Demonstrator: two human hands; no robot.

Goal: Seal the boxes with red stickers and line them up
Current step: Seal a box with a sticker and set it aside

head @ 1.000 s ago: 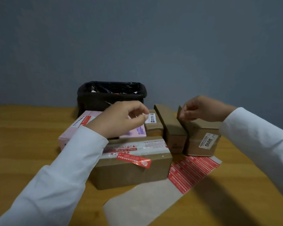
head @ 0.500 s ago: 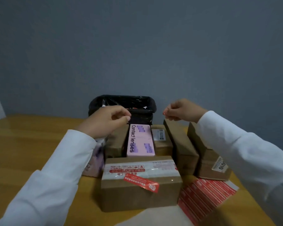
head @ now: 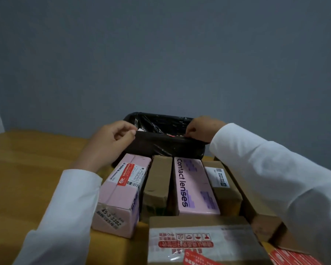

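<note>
Both hands reach to the black bin (head: 161,144) behind the boxes (head: 194,186). The left hand (head: 113,140) has curled fingers, its hold unclear. The right hand (head: 203,129) pinches something tiny and hard to make out. The red sticker (head: 197,258) on the nearest box is cut off below.
</note>
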